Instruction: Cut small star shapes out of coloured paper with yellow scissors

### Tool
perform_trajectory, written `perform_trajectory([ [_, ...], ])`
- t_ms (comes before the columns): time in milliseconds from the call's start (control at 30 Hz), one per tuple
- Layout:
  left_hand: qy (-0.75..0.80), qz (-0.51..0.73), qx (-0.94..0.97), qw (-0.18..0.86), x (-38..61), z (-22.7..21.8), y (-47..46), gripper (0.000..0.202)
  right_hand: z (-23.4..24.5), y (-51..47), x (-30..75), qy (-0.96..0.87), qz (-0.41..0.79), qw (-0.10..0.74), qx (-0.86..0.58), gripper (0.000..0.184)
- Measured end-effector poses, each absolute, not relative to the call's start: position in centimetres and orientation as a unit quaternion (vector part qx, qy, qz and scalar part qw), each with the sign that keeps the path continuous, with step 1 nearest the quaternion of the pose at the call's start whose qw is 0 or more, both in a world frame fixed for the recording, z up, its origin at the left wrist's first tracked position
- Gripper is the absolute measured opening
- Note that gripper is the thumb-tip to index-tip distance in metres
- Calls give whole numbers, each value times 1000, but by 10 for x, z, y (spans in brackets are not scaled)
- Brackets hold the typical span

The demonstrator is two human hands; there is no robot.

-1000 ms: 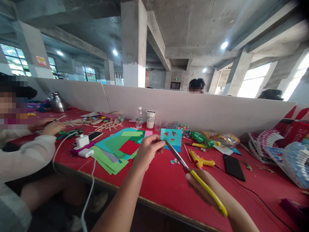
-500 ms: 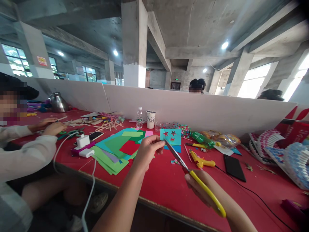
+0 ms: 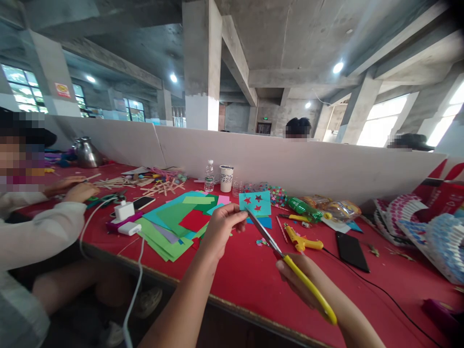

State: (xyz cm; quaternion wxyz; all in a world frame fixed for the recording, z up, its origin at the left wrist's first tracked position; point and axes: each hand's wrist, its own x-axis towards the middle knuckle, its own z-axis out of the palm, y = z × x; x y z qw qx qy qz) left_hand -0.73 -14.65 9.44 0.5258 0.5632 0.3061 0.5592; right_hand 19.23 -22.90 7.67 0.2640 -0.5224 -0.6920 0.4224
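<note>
Pinched in my left hand [image 3: 225,226] is a small light-blue paper card [image 3: 264,199] with three star-shaped holes, held up above the table. My right hand [image 3: 299,275] grips the yellow handles of a pair of scissors [image 3: 270,239]. The blade tips touch or nearly touch the card's lower left corner, close to my left fingertips. Whether the blades are slightly apart cannot be made out. Left of my hands lies a spread of coloured paper sheets [image 3: 165,244], mostly green and blue.
A yellow glue gun [image 3: 302,241] with a black cable and a black phone [image 3: 351,251] lie to the right. Behind stand a water bottle [image 3: 209,176], a paper cup [image 3: 226,179] and a low white partition [image 3: 275,159]. A co-worker's arm [image 3: 43,232] rests at the left, beside white chargers [image 3: 125,211].
The card in my left hand has shifted slightly left and up. My right hand and the scissors have moved slightly left along with it.
</note>
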Motion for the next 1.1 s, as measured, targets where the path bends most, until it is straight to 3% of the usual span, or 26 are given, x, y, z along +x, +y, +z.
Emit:
perform_trajectory([
  [1100, 323, 623, 530, 476, 5, 87, -152, 18, 59, -228, 191, -634, 483, 320, -512, 53],
])
